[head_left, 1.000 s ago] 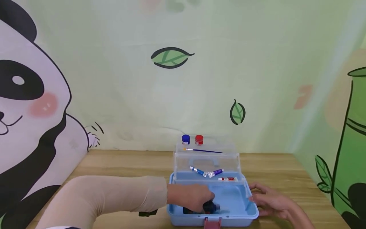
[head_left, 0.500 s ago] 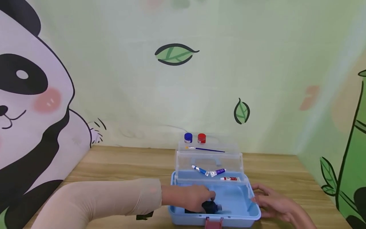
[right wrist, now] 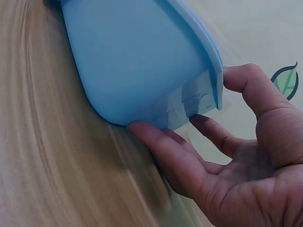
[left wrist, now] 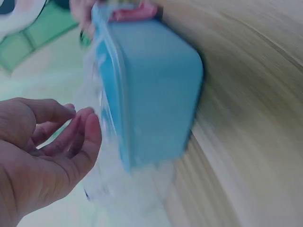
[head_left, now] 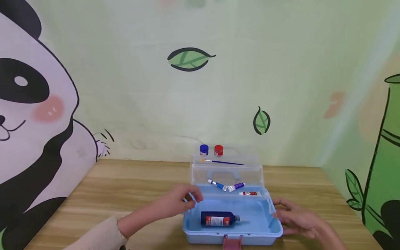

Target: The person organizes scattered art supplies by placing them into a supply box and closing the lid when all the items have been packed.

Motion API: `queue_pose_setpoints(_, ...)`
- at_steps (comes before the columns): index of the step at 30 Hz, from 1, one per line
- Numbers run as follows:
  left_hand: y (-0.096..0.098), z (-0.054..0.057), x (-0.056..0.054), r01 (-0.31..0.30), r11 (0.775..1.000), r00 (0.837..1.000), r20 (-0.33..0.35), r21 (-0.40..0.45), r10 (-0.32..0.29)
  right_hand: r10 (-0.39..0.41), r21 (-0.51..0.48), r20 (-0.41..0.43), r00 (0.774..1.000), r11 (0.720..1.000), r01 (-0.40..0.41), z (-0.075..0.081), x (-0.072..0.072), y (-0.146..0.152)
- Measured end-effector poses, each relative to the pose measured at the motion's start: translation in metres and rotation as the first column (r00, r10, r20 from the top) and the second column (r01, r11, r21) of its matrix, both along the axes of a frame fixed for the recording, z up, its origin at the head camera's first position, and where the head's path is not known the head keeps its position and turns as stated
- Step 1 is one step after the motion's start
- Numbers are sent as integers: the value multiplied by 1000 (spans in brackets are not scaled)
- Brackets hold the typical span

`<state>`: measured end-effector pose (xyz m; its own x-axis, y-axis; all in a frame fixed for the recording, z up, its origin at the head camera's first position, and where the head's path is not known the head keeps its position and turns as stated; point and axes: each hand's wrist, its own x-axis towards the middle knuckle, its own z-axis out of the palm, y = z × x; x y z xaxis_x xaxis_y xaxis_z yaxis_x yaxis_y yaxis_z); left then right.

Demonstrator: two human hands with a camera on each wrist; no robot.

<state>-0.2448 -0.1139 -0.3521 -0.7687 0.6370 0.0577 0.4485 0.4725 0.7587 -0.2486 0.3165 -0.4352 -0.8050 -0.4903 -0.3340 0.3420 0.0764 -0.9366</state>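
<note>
A dark blue paint bottle (head_left: 217, 219) with a red and white label lies on its side in the light blue plastic art box (head_left: 232, 239). The bottle's neck points right. Just outside the box's left rim, my left hand (head_left: 176, 201) is in the air, fingers loosely bent and holding nothing. In the left wrist view the same hand (left wrist: 52, 146) shows a gap between its thumb and fingers. My right hand (head_left: 297, 220) touches the box's right end. In the right wrist view its thumb rests at the rim, and other fingertips lie against the outer wall.
The box's clear lid (head_left: 256, 175) stands raised at the back. On its clear parts are a blue tube (head_left: 217, 185), a purple tube (head_left: 236, 187), a red and white tube (head_left: 250, 193), a paintbrush (head_left: 223, 162), a blue jar (head_left: 204, 150) and a red jar (head_left: 218, 150).
My left hand has let go of the dark blue paint bottle and moved up and left, out of the box. The bottle stays lying inside. The right hand keeps its place.
</note>
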Motion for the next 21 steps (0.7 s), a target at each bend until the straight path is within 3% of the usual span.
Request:
queue_pose_setpoints(2, -16, -7, -1, -93, 991, 996, 15, 93, 92, -17, 10, 6, 1000, 1000, 17, -2, 0, -3)
queue_pose_setpoints(4, -25, -13, -3, -202, 966, 979, 63, 163, 194, -36, 22, 13, 999, 999, 35, -3, 0, -3)
queue_pose_setpoints(8, -24, -23, -7, -392, 890, 913, 217, 232, 345, -58, 36, 13, 998, 998, 58, -2, 1, 2)
queue_pose_setpoints(11, -19, -33, -10, -464, 846, 868, 324, 262, 375, -45, 9, 14, 999, 999, 45, -1, 3, 4)
queue_pose_setpoints(13, -18, -41, -13, -487, 824, 849, 378, 291, 368, -35, -8, 15, 999, 999, 35, -1, 3, 4)
queue_pose_setpoints(16, -16, -53, -19, -502, 806, 835, 421, 314, 355, -20, -26, 21, 1000, 999, 20, -2, 1, 5)
queue_pose_setpoints(21, -11, -62, -24, -514, 800, 826, 430, 309, 365, 1, -40, 14, 1000, 999, 0, -4, 0, 9)
